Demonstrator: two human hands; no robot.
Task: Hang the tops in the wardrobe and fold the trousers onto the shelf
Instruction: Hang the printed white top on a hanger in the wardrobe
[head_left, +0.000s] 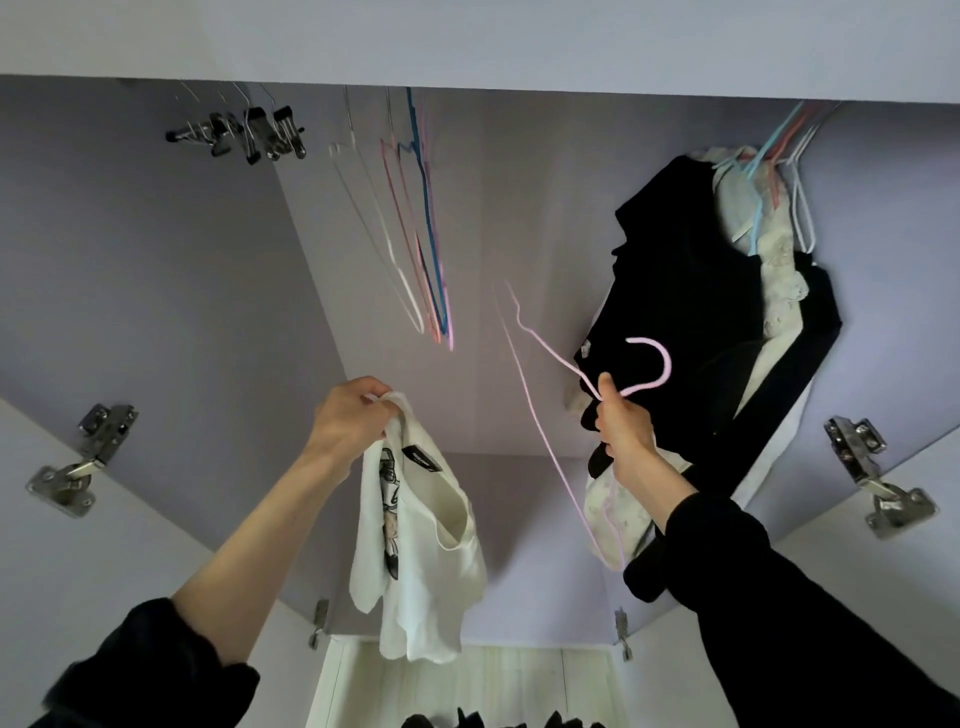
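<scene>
Both arms raised: left hand (349, 419) fingers pinching white top (415, 545), right hand (622, 421) gripping pink hanger (550, 441).

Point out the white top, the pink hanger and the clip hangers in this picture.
white top (415, 561), head view, on the hanging fabric below the collar.
pink hanger (655, 358), head view, on the curve of its hook.
clip hangers (244, 135), head view, on the metal clips.

Left hand (353, 415) grips white top (415, 551); right hand (621, 421) holds pink hanger (545, 431).
</scene>
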